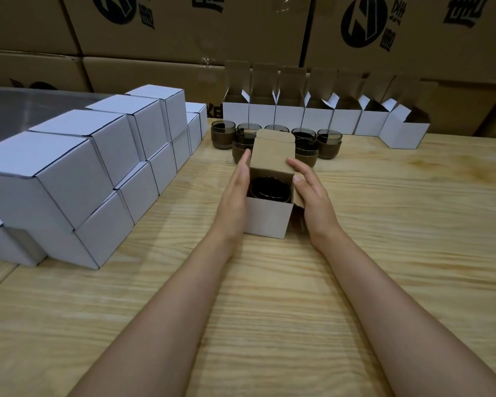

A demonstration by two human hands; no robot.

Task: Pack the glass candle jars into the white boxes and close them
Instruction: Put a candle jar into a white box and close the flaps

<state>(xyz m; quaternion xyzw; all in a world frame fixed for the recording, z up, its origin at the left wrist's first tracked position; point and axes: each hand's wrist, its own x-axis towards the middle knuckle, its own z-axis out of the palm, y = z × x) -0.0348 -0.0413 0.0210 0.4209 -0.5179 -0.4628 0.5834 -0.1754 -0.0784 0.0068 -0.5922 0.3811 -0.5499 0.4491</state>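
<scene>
A white box [267,219] sits mid-table with a dark jar [269,189] inside and its lid [271,156] upright. The left hand [235,193] lies flat on its left wall; the right hand [312,196], fingers relaxed, touches the right side flap [298,200]. Tucking side flaps first should let the lid fold squarely.

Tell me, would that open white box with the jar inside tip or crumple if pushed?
Probably not tip: the white box sits flat, with the glass jar low inside. Its thin cardboard lid likely bends easily. It should slide readily on the smooth wooden table.
</scene>
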